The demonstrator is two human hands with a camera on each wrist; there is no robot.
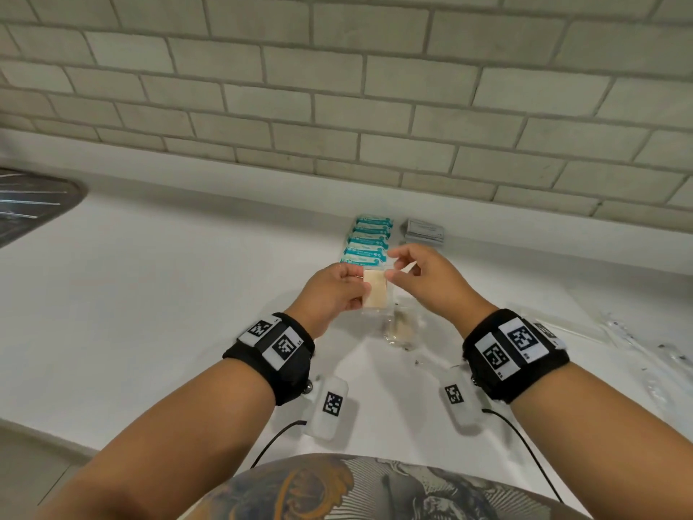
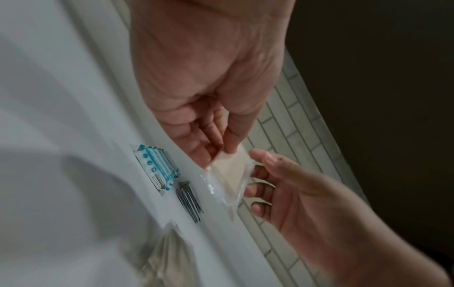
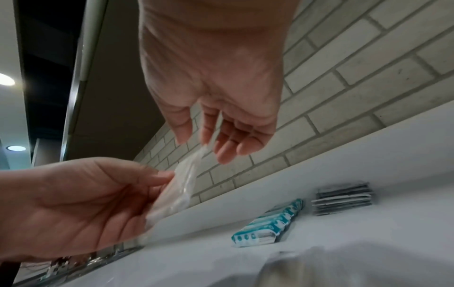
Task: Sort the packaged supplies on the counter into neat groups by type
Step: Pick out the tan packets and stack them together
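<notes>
A clear packet with a beige pad inside is held above the white counter by both hands. My left hand pinches its left edge between thumb and fingers. My right hand pinches the clear wrapper's right upper edge. In the left wrist view the packet hangs between the left hand and the right hand. Seen from the right wrist, the right hand holds the wrapper by its top. A row of teal packets and a stack of grey packets lie near the wall.
A loose pile of clear packets lies on the counter under the hands. Long clear wrapped items lie at the right. A steel sink drainboard sits at the far left. A brick-tiled wall backs the counter.
</notes>
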